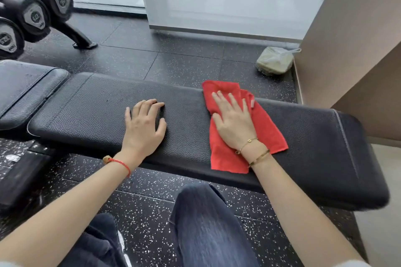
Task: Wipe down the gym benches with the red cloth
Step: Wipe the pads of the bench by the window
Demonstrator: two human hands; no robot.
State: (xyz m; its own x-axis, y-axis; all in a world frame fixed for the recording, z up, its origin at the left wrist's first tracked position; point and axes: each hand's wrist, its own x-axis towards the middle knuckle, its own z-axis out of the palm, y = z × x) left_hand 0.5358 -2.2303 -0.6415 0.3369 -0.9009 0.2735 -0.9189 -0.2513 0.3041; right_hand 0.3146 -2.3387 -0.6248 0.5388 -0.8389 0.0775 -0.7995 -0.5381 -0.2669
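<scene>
Clearly the cloth is the thing to judge, so places are given from the long pad (195,136) of the bench, the surface being wiped. Beyond its left end stand dumbbells (32,15) on a rack, and a second pad (26,86) butts against that end. On the pad's left half the left hand (144,124) rests with nothing in it, fingers spread and slightly bent, seemingly bracing. On the right half lies the red cloth (267,134), draped across the pad from far edge to near edge, with its near corner hanging just over the front. The right hand (233,121) presses flat on its middle, fingers straight, not gripping. The cloth looks light, soft and limp, rumpled at the far end; it will likely bunch or fold under a sideways push, so a broad flat palm over its centre suits it better than a pinch at a corner. The pebbled pad probably gives some drag. Past the pad's right end, on the floor by the wall, sits a bagged bundle (274,60).
</scene>
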